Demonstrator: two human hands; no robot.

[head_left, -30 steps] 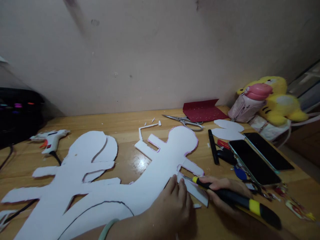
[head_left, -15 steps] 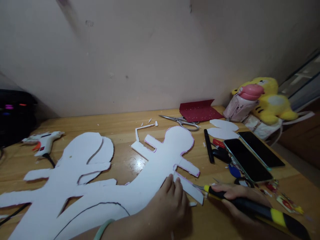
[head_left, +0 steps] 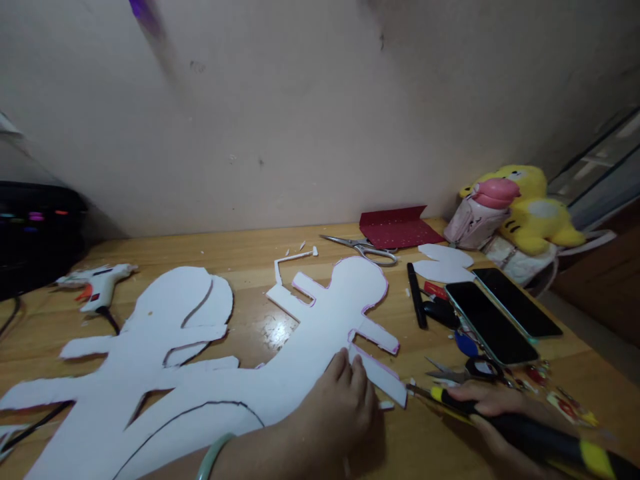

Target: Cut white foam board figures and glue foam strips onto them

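White foam-board cutout: The many-limbed sheet [head_left: 320, 347] sprawls across the wooden surface [head_left: 255, 243] from its near left side to the middle; whether it is one piece or overlaps its neighbour to the left cannot be told. It looks light and fairly stiff, likely to dent under fingertips and to snap at the narrow limbs. The broad trunk seems the safest hold.
Black bag: It slumps [head_left: 40, 233] by the surface's far left corner, clear of the board.
Yellow plush toy: The toy [head_left: 543, 217] sits at the far right corner behind a pink-lidded bottle [head_left: 477, 213].
Left hand: Bent fingers press down on the trunk beside the lowest limb, grasping nothing; the hand [head_left: 343, 400] pins the sheet.
Right hand: The hand [head_left: 505, 402] is wrapped around a black-and-yellow cutter [head_left: 550, 439], its tip just beside that limb's end.
Glue gun: It lies [head_left: 103, 287] toward the left edge, its cord apparently running under the board, a possible snag.
Phones: Two, one nearer [head_left: 493, 323] and one farther [head_left: 517, 303], lie along the right edge.
Black-handled scissors: Blades parted, they lie [head_left: 483, 368] just beyond the right hand, the likeliest obstacle.
Scrap: A white sliver [head_left: 385, 405] lies just beside the lowest limb.
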